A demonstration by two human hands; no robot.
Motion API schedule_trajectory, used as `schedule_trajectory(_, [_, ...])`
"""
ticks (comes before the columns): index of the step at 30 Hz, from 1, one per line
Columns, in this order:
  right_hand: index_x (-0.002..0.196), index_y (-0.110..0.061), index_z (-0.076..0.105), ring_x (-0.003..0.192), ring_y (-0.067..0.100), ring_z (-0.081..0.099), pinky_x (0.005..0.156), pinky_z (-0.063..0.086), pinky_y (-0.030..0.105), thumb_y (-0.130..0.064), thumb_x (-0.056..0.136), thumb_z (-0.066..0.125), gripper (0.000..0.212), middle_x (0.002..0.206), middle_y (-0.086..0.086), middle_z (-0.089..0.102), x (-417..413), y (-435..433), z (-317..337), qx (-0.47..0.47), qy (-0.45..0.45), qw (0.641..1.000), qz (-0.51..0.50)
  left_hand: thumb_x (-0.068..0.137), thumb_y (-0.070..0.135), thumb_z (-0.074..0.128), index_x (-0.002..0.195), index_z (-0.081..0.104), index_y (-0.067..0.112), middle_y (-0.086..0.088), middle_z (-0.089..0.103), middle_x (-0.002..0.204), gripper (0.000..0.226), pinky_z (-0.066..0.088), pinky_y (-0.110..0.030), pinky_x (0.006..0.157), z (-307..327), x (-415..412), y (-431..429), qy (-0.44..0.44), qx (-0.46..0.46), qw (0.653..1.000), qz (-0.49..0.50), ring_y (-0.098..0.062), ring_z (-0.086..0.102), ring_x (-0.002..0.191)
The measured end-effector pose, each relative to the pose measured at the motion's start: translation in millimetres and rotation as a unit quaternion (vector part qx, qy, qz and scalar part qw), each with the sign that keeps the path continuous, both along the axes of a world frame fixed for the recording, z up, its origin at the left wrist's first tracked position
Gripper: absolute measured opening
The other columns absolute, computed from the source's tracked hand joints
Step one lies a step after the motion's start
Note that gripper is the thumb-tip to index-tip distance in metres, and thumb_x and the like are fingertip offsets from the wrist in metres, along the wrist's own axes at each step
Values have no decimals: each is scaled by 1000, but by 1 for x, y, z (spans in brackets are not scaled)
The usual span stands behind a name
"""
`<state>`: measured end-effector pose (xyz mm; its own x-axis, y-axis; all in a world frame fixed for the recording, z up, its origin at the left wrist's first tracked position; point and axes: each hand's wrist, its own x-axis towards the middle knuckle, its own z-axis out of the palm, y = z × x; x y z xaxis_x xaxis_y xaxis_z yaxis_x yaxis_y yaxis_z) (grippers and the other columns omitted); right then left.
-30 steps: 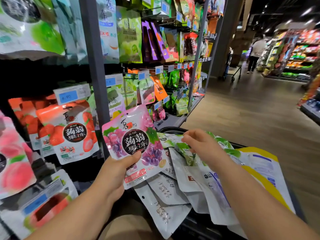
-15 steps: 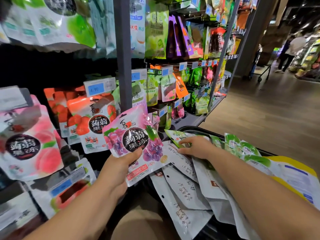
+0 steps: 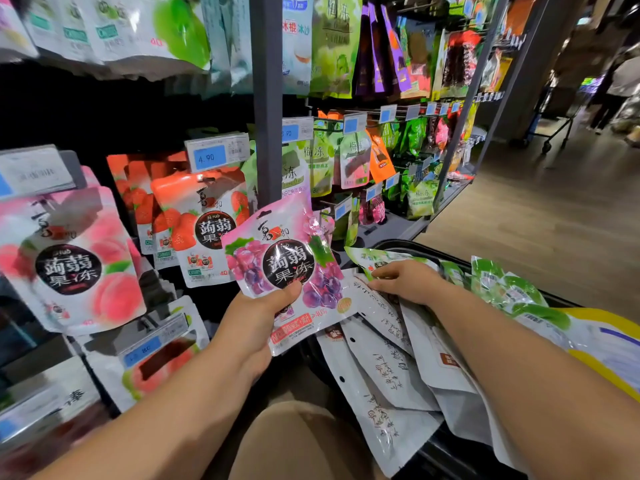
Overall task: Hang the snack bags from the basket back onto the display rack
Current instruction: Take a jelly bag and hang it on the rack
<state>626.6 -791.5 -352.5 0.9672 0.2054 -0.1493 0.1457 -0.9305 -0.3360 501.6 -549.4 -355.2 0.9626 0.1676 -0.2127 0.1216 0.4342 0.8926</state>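
Looks like pickup: your left hand [image 3: 252, 318] grips pink grape-print plastic pouch [image 3: 287, 258] beside black basket [image 3: 398, 244]; right hand [image 3: 410, 282] pinches green-white pouch [image 3: 363, 258] inside. Next: hook onto grey display rack [image 3: 266, 98].

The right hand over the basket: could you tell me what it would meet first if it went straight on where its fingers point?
Probably the grape jelly bag held in the left hand: the right hand points left toward its lower right edge, though the depth between them is unclear.
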Motion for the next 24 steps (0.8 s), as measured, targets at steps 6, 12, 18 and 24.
schedule_trajectory(6, [141, -30, 52, 135, 22, 43, 112, 34, 36, -59, 83, 67, 66, 153, -1, 42, 4, -3, -5, 54, 54, 997, -8, 87, 0, 67, 106, 68, 10, -7, 76, 75, 21, 59, -30, 51, 3, -4, 0, -1, -13, 1000, -5, -19, 73, 63])
schedule_trajectory(12, [147, -25, 43, 135, 24, 44, 107, 38, 36, -59, 84, 67, 76, 153, 2, 42, 1, 4, -9, 27, 19, 999, -26, 87, 1, 67, 101, 68, 12, -6, 76, 74, 18, 59, -30, 51, 3, -4, -1, 3, -18, 1000, -1, -19, 73, 62])
schedule_trajectory(18, [123, -25, 65, 113, 24, 57, 85, 47, 32, -41, 96, 52, 34, 125, 4, 64, -8, 11, -12, -49, -95, 994, -15, 85, 2, 70, 102, 69, 12, -8, 77, 78, 20, 58, -33, 60, 1, -2, -2, 5, -15, 1000, 5, -21, 74, 67])
schedule_trajectory(24, [104, -12, 69, 93, 31, 59, 66, 38, 32, -30, 102, 45, 30, 101, 10, 69, -6, 7, -16, -47, -184, 982, -23, 85, 2, 70, 103, 69, 11, -8, 76, 77, 21, 59, -33, 58, 0, -2, -1, 4, -19, 1000, 3, -21, 74, 65])
